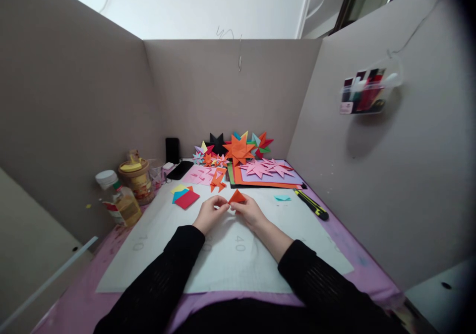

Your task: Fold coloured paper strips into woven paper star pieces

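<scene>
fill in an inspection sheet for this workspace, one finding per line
surface: white numbered sheet over a purple cover
job's things: folded orange paper; small coloured squares to its left; folded cyan piece and yellow-black cutter to its right, blade state unclear
clutter: paper stars and stacked coloured sheets at the back; flat black phone, bottle and tub at left
hands: right hand holds the orange paper; left hand has fingertips at its left edge, grip unclear
cables: thin wire on the right panel
surroundings: grey panels on three sides; container hanging on the right one
</scene>
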